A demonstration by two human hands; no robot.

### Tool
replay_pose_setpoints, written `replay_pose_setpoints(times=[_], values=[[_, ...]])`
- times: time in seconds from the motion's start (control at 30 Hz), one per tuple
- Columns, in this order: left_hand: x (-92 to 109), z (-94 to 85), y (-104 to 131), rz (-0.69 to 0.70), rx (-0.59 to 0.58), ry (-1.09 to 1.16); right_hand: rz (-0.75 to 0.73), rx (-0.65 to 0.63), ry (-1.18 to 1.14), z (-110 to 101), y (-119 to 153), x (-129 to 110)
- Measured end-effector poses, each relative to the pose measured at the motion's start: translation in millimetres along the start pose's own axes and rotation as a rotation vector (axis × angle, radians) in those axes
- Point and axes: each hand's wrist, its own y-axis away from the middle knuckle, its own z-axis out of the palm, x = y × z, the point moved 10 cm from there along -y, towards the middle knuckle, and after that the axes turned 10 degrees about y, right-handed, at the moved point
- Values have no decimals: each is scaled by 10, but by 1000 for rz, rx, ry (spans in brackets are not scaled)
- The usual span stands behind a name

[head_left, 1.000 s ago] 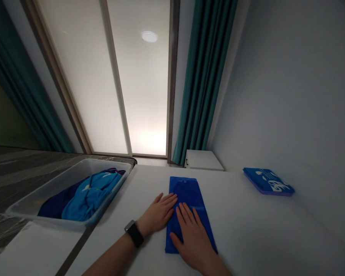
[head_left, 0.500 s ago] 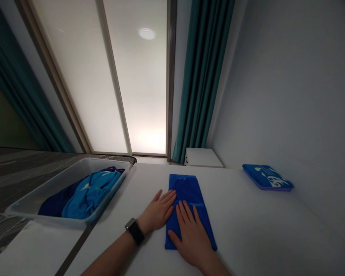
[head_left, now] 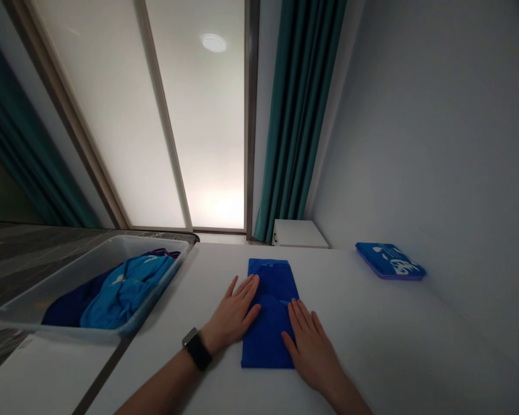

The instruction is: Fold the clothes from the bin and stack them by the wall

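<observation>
A blue cloth (head_left: pixel 270 340), folded into a long rectangle, lies flat on the white table. My left hand (head_left: pixel 232 316) rests flat on its left edge, the thumb reaching onto the fabric and the fingers extended. On the right edge lies my right hand (head_left: pixel 313 349), palm down with fingers stretched out. Neither hand grips anything. A dark watch is on my left wrist. Small creases show near the cloth's middle and top.
To the left, a translucent bin (head_left: pixel 21 308) holds bright blue and dark clothing (head_left: pixel 127 288). Folded blue items with white print (head_left: pixel 389 260) lie at the right near the wall. A white cabinet (head_left: pixel 300 233) stands beyond the table (head_left: pixel 190 392).
My right hand has slid from the middle of the cloth to its right edge. My left hand stays at the left edge. The whole view has shifted slightly.
</observation>
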Motion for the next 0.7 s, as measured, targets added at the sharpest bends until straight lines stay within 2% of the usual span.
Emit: replay_pose_setpoints(times=[0.07, 0.13, 0.2, 0.27, 0.33, 0.5, 0.7], values=[[252, 9, -6, 78, -34, 32, 2, 18, 2, 29, 11, 10], [460, 121, 22, 150, -116, 67, 8, 27, 9, 54, 13, 7], [534, 261, 64, 163, -187, 95, 13, 29, 15, 74, 11, 5], [492, 356, 100, 131, -212, 103, 19, 32, 17, 84, 10, 11], [419, 380, 129, 107, -203, 97, 28, 31, 17, 90, 13, 22], [333, 317, 193, 100, -225, 86, 40, 8, 27, 93, 18, 37], [331, 254, 221, 115, -219, 92, 41, 15, 30, 77, 26, 39]])
